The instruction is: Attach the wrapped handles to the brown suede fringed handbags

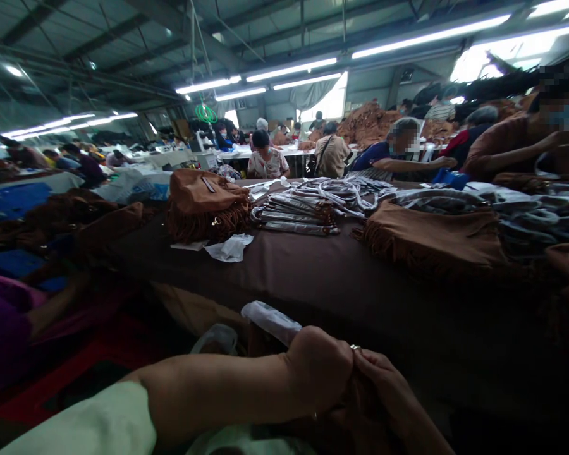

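Low in the view, my left hand (pixel 318 368) is curled into a fist at the end of my bare forearm. My right hand (pixel 389 393) lies against it from the right, fingers pressed together, with a ring where the two hands meet. Both close on a dark brown suede piece (pixel 355 422) that bunches between and under them. Just beyond my left hand a strap in clear plastic wrap (pixel 271 320) sticks up. My fingertips are hidden by the fist and the fabric.
On the brown-covered table (pixel 303 272) ahead stand a fringed brown suede bag (pixel 203 205), a pile of plastic-wrapped straps (pixel 308 205), a crumpled plastic sheet (pixel 230 248) and more fringed suede (pixel 431 237). Other people work at the right and at far tables.
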Tool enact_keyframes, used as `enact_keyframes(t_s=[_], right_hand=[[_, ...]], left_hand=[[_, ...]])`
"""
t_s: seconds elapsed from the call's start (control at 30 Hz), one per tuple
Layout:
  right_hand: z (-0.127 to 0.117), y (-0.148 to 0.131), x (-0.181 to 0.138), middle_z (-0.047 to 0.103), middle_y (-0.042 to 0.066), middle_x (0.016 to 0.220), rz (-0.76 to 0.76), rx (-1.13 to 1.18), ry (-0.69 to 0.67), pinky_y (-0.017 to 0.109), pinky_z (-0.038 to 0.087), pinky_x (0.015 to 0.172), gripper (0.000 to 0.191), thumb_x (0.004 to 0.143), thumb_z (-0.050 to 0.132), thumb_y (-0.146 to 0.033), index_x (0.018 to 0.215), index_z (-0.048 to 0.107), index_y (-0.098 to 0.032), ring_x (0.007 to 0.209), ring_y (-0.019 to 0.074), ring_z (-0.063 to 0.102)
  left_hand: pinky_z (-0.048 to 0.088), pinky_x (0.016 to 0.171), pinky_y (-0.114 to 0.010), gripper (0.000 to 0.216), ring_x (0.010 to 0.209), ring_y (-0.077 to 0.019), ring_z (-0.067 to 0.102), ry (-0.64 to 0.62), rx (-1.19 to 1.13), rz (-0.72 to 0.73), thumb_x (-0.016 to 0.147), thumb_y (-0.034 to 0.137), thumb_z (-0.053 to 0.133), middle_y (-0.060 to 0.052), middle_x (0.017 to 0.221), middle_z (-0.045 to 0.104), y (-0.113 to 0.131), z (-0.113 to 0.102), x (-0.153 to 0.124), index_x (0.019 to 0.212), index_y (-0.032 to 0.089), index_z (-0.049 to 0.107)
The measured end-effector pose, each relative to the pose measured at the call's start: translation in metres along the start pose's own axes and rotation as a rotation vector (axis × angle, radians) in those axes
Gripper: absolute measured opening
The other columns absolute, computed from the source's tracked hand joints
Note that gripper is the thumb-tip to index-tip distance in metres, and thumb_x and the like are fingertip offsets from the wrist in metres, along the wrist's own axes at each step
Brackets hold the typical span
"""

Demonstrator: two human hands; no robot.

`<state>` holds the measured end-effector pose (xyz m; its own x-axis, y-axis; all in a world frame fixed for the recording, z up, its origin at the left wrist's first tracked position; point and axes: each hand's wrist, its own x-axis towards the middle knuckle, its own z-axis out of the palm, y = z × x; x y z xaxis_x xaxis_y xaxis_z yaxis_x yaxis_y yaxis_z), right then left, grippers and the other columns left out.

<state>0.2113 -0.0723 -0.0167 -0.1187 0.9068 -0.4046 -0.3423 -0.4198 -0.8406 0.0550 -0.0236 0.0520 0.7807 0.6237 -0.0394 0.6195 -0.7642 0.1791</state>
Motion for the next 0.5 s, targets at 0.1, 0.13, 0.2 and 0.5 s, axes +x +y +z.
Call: enact_keyframes(t_s=[0.1,0.13,0.2,0.5], right_hand=[[-0.013,0.004,-0.003,0.071,0.005,0.083,-0.086,-0.053,0.146,0.034,0.05,0.068,0.04,0.064,0.075,-0.056,0.082,0.073,-0.02,0.079,0.0245,0.064],[-0.018,0.006,-0.004,0.071,0.005,0.085,-0.115,-0.081,0.201,0.033,0.05,0.07,0.042,0.062,0.076,-0.057,0.082,0.073,-0.021,0.082,0.0248,0.063],[-0.024,0.009,-0.005,0.072,0.005,0.088,-0.155,-0.131,0.275,0.032,0.05,0.072,0.046,0.058,0.077,-0.061,0.08,0.074,-0.021,0.087,0.0253,0.062],[-0.019,0.008,0.012,0.069,0.002,0.071,-0.113,-0.117,0.215,0.028,0.047,0.062,0.045,0.06,0.076,-0.059,0.074,0.071,-0.016,0.068,0.0195,0.061]], left_hand=[[0.042,0.06,-0.026,0.023,0.069,-0.0187,0.061,0.0,-0.41,-0.037,0.088,0.031,0.051,-0.006,0.073,0.063,-0.009,0.01,0.001,0.083,0.012,0.064],[0.041,0.06,-0.024,0.028,0.066,-0.0156,0.059,-0.029,-0.584,-0.043,0.089,0.037,0.051,-0.003,0.07,0.061,-0.016,0.015,0.003,0.084,0.012,0.064],[0.038,0.053,-0.02,0.041,0.055,-0.0092,0.05,-0.138,-0.936,-0.017,0.086,0.051,0.054,0.002,0.061,0.052,-0.031,0.029,0.007,0.087,0.011,0.064],[0.032,0.052,-0.02,0.04,0.054,-0.0078,0.043,-0.182,-1.031,-0.109,0.076,0.051,0.063,0.003,0.059,0.05,-0.042,0.034,0.021,0.08,0.012,0.067]])
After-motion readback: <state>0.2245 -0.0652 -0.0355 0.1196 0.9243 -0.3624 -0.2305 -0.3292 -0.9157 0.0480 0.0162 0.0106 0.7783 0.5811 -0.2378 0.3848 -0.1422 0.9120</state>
